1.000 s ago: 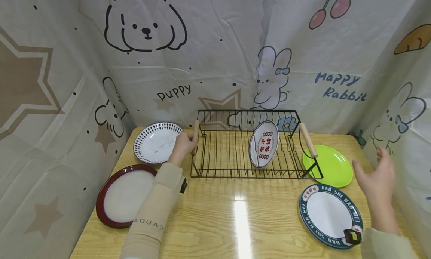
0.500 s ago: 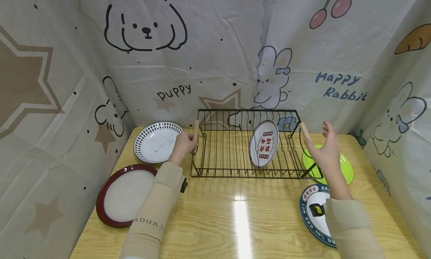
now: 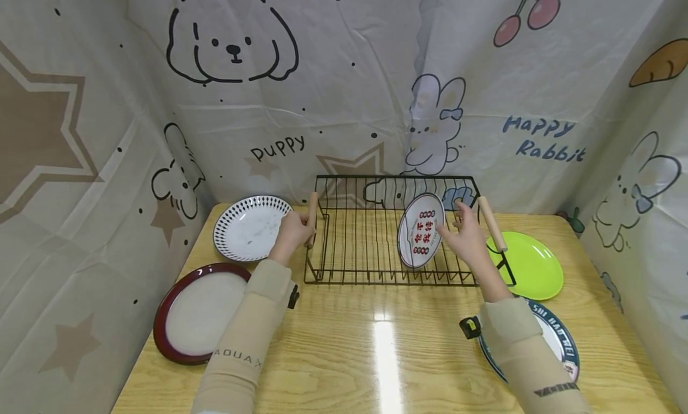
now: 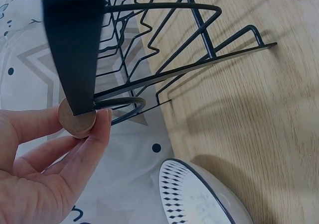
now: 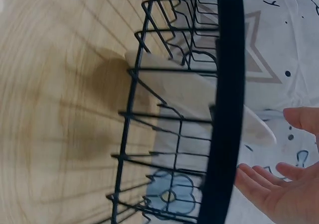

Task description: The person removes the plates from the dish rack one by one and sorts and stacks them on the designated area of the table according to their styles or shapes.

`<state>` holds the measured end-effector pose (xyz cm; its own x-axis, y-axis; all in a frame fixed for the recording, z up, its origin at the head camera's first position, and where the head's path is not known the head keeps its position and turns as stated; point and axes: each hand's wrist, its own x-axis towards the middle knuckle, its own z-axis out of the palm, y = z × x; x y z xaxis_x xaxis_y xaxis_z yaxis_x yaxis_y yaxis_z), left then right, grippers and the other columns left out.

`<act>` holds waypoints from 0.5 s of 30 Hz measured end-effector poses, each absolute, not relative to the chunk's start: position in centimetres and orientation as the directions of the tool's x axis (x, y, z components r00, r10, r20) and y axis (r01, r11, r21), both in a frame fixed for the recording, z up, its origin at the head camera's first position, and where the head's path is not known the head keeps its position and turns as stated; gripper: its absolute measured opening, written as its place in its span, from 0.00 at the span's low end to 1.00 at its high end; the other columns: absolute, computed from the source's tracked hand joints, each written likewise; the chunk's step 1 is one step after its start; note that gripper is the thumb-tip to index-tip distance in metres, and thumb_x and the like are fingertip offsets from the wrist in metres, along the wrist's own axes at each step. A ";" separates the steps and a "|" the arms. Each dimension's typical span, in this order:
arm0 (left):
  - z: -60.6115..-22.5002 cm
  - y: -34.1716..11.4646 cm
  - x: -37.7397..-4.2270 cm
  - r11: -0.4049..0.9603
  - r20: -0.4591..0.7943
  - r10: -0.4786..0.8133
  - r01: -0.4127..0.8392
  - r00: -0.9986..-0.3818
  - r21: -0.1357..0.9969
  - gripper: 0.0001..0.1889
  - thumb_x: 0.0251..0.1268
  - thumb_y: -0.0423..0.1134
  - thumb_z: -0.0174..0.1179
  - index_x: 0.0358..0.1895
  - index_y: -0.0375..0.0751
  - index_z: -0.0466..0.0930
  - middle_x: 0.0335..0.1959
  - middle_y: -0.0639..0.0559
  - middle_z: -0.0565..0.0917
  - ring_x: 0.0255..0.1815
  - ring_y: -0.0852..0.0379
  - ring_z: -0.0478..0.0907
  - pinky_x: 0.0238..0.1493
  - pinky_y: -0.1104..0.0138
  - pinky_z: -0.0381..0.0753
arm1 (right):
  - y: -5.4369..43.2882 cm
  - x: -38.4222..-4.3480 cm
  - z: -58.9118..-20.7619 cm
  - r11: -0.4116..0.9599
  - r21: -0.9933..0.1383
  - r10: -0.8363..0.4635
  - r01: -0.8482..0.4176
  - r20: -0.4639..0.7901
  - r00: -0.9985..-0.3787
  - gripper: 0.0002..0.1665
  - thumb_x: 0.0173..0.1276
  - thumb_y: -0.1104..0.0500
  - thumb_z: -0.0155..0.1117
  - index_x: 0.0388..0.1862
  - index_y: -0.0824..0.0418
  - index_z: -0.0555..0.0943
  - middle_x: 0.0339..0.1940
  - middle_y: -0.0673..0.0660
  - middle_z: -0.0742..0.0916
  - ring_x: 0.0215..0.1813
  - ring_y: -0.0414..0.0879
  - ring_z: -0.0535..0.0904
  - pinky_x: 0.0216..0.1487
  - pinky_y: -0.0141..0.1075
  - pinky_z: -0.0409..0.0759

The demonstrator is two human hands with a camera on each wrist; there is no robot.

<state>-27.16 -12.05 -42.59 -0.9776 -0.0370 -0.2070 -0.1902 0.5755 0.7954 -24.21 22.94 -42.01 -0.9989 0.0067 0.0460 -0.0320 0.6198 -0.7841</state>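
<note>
A black wire dish rack [image 3: 355,276] with wooden handles stands at the back of the table. My left hand [image 3: 293,233] grips its left wooden handle [image 3: 312,220]; in the left wrist view the fingers [image 4: 97,134] and thumb curl round the handle's end. One white oval plate [image 3: 412,247] with red lettering leans upright in the rack's slots. Beside that plate's right edge is my right hand [image 3: 466,238], thumb and fingers spread apart. The right wrist view shows the plate's pale underside [image 5: 184,87] through the wires, with the right hand's fingers [image 5: 259,184] near its upper edge.
On the left lie a black-patterned white dish [image 3: 244,223] and a maroon-rimmed plate [image 3: 166,318]. To the right are a lime-green plate [image 3: 537,264], partly behind the rack's corner, and a blue-rimmed plate [image 3: 559,327] under the right sleeve. Printed cloth [image 3: 344,103] hangs behind.
My right hand has swept left from the right side of the table, past the green plate, to beside the upright plate. The left hand has stayed on the handle.
</note>
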 end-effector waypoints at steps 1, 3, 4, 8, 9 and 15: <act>-42.6 -12.0 -27.2 0.577 -0.208 -0.037 -0.191 -0.977 0.794 0.12 0.61 0.28 0.53 0.46 0.30 0.79 0.36 0.36 0.81 0.29 0.49 0.78 0.26 0.67 0.75 | 22.7 -24.3 -42.1 0.607 -0.794 0.001 -0.012 0.016 -1.000 0.43 0.65 0.57 0.57 0.71 0.66 0.47 0.65 0.74 0.62 0.62 0.68 0.64 0.54 0.57 0.70; -42.6 -12.0 -27.1 0.579 -0.211 -0.038 -0.194 -0.977 0.792 0.12 0.61 0.28 0.53 0.46 0.30 0.79 0.36 0.36 0.81 0.30 0.50 0.78 0.26 0.67 0.75 | 22.3 -24.3 -42.3 0.604 -0.797 -0.008 0.012 -0.021 -1.000 0.43 0.66 0.58 0.56 0.72 0.66 0.46 0.65 0.74 0.62 0.60 0.68 0.66 0.53 0.55 0.72; -42.6 -12.0 -27.2 0.580 -0.212 -0.037 -0.194 -0.977 0.791 0.12 0.61 0.29 0.53 0.46 0.30 0.79 0.36 0.36 0.81 0.30 0.50 0.78 0.26 0.67 0.75 | 22.1 -24.3 -42.4 0.604 -0.797 -0.015 0.020 -0.036 -0.999 0.43 0.66 0.58 0.55 0.72 0.66 0.45 0.64 0.75 0.63 0.59 0.69 0.67 0.52 0.55 0.73; -42.6 -12.0 -27.2 0.577 -0.205 -0.040 -0.190 -0.978 0.794 0.11 0.61 0.29 0.54 0.44 0.31 0.80 0.34 0.36 0.81 0.29 0.49 0.78 0.26 0.67 0.74 | 21.5 -24.3 -42.7 0.635 -0.772 -0.027 0.040 -0.074 -0.997 0.43 0.66 0.59 0.54 0.72 0.67 0.44 0.61 0.75 0.67 0.51 0.67 0.74 0.45 0.51 0.78; -42.6 -12.0 -27.2 0.577 -0.204 -0.041 -0.189 -0.978 0.794 0.10 0.61 0.29 0.54 0.44 0.31 0.80 0.34 0.36 0.81 0.29 0.49 0.78 0.26 0.67 0.74 | 21.3 -24.3 -42.8 0.648 -0.760 -0.024 0.047 -0.083 -0.996 0.43 0.66 0.59 0.54 0.72 0.67 0.43 0.60 0.76 0.67 0.49 0.66 0.76 0.43 0.50 0.78; -42.6 -12.0 -27.2 0.561 -0.216 -0.038 -0.200 -0.976 0.803 0.12 0.61 0.28 0.53 0.47 0.30 0.79 0.36 0.35 0.81 0.33 0.45 0.80 0.27 0.66 0.76 | 20.6 -24.5 -42.9 0.699 -0.705 0.033 0.120 -0.135 -0.990 0.44 0.66 0.60 0.53 0.72 0.64 0.41 0.57 0.78 0.71 0.41 0.63 0.79 0.35 0.46 0.80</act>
